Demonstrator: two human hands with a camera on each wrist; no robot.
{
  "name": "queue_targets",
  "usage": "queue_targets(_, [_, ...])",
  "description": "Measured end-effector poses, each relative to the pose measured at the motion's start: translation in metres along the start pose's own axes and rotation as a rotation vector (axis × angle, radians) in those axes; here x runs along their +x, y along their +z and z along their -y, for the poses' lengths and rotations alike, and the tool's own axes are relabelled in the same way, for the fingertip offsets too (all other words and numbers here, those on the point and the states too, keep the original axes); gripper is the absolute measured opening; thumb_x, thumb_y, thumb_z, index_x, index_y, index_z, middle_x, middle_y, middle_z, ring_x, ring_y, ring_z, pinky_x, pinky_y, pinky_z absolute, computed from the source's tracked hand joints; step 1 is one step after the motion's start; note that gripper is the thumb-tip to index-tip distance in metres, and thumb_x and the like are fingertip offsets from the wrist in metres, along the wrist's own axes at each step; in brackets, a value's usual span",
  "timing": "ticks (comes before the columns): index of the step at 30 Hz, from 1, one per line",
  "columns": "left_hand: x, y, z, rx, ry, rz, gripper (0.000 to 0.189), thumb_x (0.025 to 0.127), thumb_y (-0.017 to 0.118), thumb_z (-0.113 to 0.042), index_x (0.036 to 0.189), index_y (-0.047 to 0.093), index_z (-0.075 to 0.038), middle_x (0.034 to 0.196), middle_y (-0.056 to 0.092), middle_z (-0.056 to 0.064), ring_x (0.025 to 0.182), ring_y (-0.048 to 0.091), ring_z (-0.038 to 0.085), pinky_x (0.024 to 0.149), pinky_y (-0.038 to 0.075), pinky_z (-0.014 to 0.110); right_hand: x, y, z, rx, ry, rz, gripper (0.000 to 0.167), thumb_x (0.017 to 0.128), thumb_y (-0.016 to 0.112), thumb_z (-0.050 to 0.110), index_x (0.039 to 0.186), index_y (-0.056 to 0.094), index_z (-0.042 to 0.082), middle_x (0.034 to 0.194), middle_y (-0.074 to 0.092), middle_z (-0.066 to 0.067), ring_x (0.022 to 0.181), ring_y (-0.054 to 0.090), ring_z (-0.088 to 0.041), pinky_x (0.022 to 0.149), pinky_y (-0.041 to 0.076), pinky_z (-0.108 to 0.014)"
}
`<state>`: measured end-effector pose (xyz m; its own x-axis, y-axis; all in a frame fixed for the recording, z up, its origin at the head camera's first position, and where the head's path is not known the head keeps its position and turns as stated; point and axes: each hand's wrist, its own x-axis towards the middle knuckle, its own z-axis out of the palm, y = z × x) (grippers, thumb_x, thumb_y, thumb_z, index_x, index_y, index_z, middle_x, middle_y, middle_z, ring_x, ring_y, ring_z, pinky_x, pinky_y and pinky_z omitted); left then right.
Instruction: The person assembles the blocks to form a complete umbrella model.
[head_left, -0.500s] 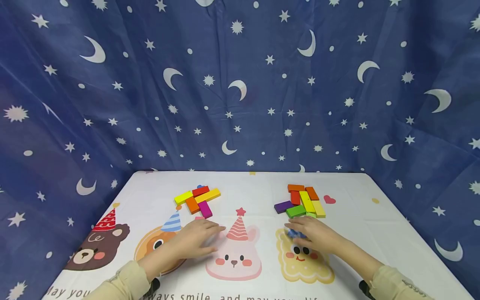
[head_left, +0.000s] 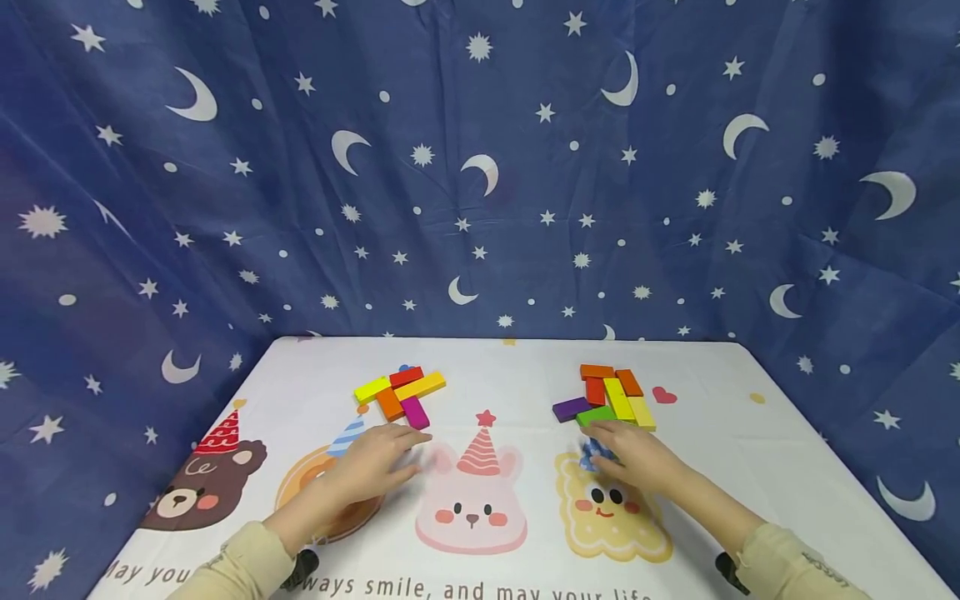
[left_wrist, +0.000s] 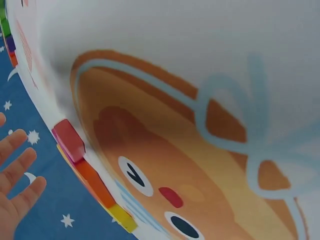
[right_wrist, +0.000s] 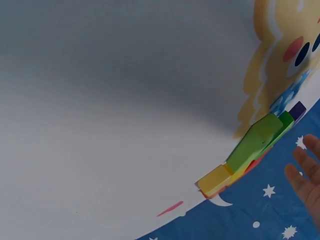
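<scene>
In the head view my left hand (head_left: 371, 460) hovers with loosely extended fingers just in front of the left group of wooden blocks, holding nothing. That group has a yellow block (head_left: 372, 390), a red block (head_left: 406, 377), an orange block (head_left: 389, 403), an amber block (head_left: 421, 385) and a magenta block (head_left: 416, 412). My right hand (head_left: 637, 457), fingers also extended and nothing in its grasp, is close to the right group's green block (head_left: 596, 416). A light green block (right_wrist: 255, 140) shows in the right wrist view; the hand hides it in the head view.
The right group also has a purple block (head_left: 572, 409), a red block (head_left: 595, 391), a bright yellow block (head_left: 618, 399) and orange ones behind. A white tablecloth (head_left: 510, 400) with printed cartoon animals covers the table. A blue star-patterned curtain (head_left: 420, 208) hangs behind.
My left hand has shifted a little left and forward, closer to the left blocks. The right hand has edged forward toward its group. The head view has tilted slightly; the blocks stay put.
</scene>
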<state>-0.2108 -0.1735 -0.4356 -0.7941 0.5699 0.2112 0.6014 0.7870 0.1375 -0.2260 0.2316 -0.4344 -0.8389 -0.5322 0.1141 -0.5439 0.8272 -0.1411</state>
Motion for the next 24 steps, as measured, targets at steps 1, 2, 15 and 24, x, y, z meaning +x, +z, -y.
queue_targets(1, [0.000, 0.000, 0.001, -0.012, -0.023, -0.005, 0.041, 0.083, 0.069, -0.027, 0.121, 0.063, -0.014, 0.116, 0.067, 0.005, 0.111, 0.060, 0.026, 0.095, 0.049, 0.048, 0.001, 0.000, 0.000, 0.001, 0.002, -0.009, 0.047, 0.084, 0.069, 0.029, 0.125, 0.060, 0.006, 0.123, 0.062, -0.016, 0.114, 0.059, -0.034, 0.093, 0.049, -0.050])
queue_targets(2, [0.001, 0.001, 0.002, -0.028, -0.045, -0.012, 0.042, 0.083, 0.070, -0.026, 0.122, 0.063, -0.014, 0.116, 0.067, 0.005, 0.110, 0.060, 0.027, 0.094, 0.049, 0.049, 0.001, 0.001, -0.001, 0.000, 0.006, -0.017, 0.047, 0.084, 0.069, 0.030, 0.124, 0.061, 0.006, 0.122, 0.063, -0.016, 0.113, 0.059, -0.034, 0.092, 0.050, -0.049])
queue_targets(15, [0.025, 0.006, 0.017, -0.091, -0.219, -0.111, 0.038, 0.081, 0.072, -0.022, 0.115, 0.066, -0.007, 0.105, 0.069, 0.010, 0.094, 0.063, 0.027, 0.083, 0.054, 0.044, 0.021, 0.000, -0.001, -0.056, 0.112, -0.127, 0.053, 0.081, 0.071, 0.037, 0.117, 0.062, -0.001, 0.114, 0.065, -0.021, 0.100, 0.064, -0.036, 0.085, 0.054, -0.047])
queue_targets(24, [0.039, 0.008, 0.024, -0.077, -0.259, -0.034, 0.041, 0.080, 0.074, -0.023, 0.117, 0.064, -0.006, 0.110, 0.067, 0.012, 0.102, 0.062, 0.029, 0.089, 0.053, 0.046, 0.029, 0.001, -0.015, 0.008, 0.275, -0.114, 0.058, 0.080, 0.073, 0.035, 0.116, 0.060, -0.007, 0.098, 0.067, -0.021, 0.070, 0.059, -0.023, 0.073, 0.057, -0.040])
